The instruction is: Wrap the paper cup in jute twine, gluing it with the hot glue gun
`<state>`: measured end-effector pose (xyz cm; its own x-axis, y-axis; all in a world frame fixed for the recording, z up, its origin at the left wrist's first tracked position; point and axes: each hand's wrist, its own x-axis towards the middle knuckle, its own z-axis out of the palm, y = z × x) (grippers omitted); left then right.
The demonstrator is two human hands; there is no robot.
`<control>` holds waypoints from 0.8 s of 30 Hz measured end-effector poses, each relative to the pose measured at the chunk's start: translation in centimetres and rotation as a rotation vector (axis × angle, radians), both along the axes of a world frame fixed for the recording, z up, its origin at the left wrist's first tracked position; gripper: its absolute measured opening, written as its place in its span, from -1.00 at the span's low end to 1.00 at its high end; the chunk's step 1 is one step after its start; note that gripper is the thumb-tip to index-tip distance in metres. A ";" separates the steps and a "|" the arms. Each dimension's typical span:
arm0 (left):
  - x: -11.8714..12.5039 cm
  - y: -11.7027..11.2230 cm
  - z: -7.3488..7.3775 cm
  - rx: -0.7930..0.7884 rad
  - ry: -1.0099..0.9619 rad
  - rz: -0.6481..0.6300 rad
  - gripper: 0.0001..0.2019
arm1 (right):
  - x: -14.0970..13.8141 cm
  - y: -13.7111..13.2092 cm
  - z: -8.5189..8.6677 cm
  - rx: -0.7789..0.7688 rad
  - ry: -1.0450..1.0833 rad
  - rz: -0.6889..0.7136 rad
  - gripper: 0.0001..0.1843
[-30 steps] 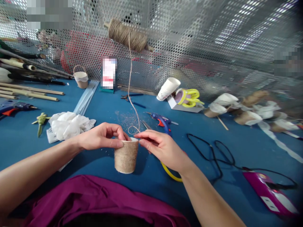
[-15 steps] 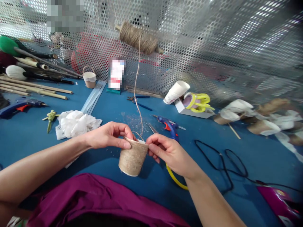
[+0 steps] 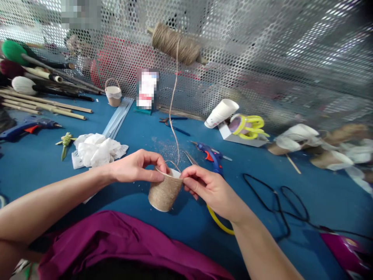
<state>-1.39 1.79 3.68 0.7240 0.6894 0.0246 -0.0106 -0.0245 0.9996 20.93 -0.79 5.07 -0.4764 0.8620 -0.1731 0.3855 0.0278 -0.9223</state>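
Observation:
My left hand [image 3: 136, 170] grips the rim of a small twine-wrapped cup [image 3: 164, 190], which tilts to the right just above the blue table [image 3: 291, 217]. At the cup's right rim my right hand [image 3: 208, 187] pinches the twine strand [image 3: 174, 128]. That strand runs up from the cup to a twine spool [image 3: 176, 44] mounted on the perforated metal screen [image 3: 262, 50]. A loop of twine lies over the cup's mouth.
A blue glue gun [image 3: 212, 154] and scissors [image 3: 190, 157] lie just behind the cup. White fabric [image 3: 96, 149], bamboo sticks [image 3: 43, 107], another glue gun [image 3: 27, 127], a small basket [image 3: 113, 93], paper cups [image 3: 221, 112], a black cord [image 3: 276, 194] and wrapped cups [image 3: 323, 144] surround it.
The cup has tipped from upright to leaning right. My right hand has closed from extended fingers into a pinch at the rim. The view has shifted slightly.

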 end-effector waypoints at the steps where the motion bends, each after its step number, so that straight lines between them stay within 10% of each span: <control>1: 0.0 0.0 0.0 -0.003 -0.003 0.001 -0.89 | 0.0 0.0 -0.1 0.003 -0.005 0.002 -0.83; 24: 0.1 0.0 -0.1 -0.157 -0.109 -0.019 -0.86 | 0.0 -0.3 -0.3 0.031 -0.007 0.023 -0.85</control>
<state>-1.25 1.83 3.59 0.7358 0.6771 -0.0037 -0.1176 0.1332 0.9841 20.93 -1.13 4.76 -0.4952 0.8557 -0.1500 0.3904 0.0651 -0.9183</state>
